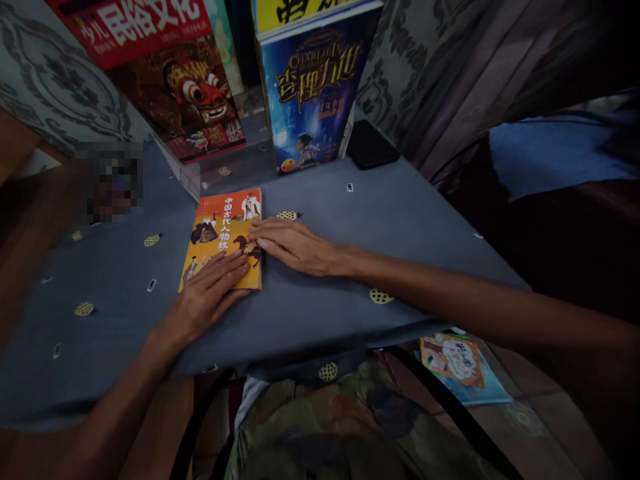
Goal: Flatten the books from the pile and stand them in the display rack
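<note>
Two hands lie flat on an orange book [223, 237], which rests closed on the grey-blue tablecloth [350, 220]. Left hand [210, 293] presses the book's lower corner, fingers spread, gripping nothing; apparently steadying it. Right hand [295, 245] rests at the book's right edge, fingertips on the cover, fingers together. Cover reads 中国古代人物故. Behind the book, a blue book [313, 87] stands upright, marked "CHARLIE".

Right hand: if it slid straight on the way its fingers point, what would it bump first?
The right hand points left, already touching the orange book; going on, it probably just crosses that cover.
</note>
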### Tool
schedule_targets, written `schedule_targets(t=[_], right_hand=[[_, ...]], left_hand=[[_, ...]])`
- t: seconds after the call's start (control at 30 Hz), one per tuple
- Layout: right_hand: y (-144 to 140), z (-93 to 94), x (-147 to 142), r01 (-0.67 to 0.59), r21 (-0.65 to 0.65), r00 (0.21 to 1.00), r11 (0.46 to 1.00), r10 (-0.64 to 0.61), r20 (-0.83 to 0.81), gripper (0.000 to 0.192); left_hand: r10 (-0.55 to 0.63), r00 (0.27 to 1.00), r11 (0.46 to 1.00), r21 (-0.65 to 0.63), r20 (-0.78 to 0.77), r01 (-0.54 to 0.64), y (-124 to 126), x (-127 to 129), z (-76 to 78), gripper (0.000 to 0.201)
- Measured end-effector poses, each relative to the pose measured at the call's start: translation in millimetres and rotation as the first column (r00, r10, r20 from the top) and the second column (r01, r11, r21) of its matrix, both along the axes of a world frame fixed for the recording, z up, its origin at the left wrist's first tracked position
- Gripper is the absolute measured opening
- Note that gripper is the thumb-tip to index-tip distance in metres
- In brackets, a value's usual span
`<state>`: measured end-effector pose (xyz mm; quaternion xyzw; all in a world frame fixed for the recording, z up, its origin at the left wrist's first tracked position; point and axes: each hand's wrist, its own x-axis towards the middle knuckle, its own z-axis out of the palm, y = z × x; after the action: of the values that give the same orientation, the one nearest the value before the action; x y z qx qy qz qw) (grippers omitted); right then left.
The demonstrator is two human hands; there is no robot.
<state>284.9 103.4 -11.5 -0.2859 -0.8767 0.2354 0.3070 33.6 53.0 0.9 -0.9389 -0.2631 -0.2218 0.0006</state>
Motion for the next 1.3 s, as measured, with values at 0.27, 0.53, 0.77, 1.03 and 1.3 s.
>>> schedule_targets(t=[0.27, 0.53, 0.77, 1.03, 1.3], right_hand=[[-14, 15.9, -2, -0.082, -0.174, 0.973, 0.981, 0.041, -0.227, 0.035], [-18, 15.3, -2, -0.072, -0.102, 0.979, 0.992, 0.051, -0.197, 0.037], [-30, 6.3, 5, -0.136, 0.067, 0.985, 0.988, 0.142, -0.098, 0.035], [-49, 0.2, 18, -0.204, 0.288, 0.973, 0.936, 0.16, 0.169, 0.033], [-50, 3.0, 17, -0.213, 0.315, 0.962, 0.925, 0.143, 0.231, 0.032]], left_hand=[[0.021, 0.999, 0.998, 0.057, 0.047, -0.024, -3, 7, 4.4, 0.041], [0.018, 0.998, 0.997, 0.07, 0.058, -0.022, -4, 10, 4.7, 0.034], [0.045, 0.999, 0.994, 0.101, -0.003, -0.044, -17, 9, 1.5, 0.04], [0.119, 0.991, 0.987, 0.11, -0.054, -0.113, -39, 15, 3.3, 0.046], [0.149, 0.985, 0.979, 0.154, -0.086, -0.135, -42, 20, 8.1, 0.033]])
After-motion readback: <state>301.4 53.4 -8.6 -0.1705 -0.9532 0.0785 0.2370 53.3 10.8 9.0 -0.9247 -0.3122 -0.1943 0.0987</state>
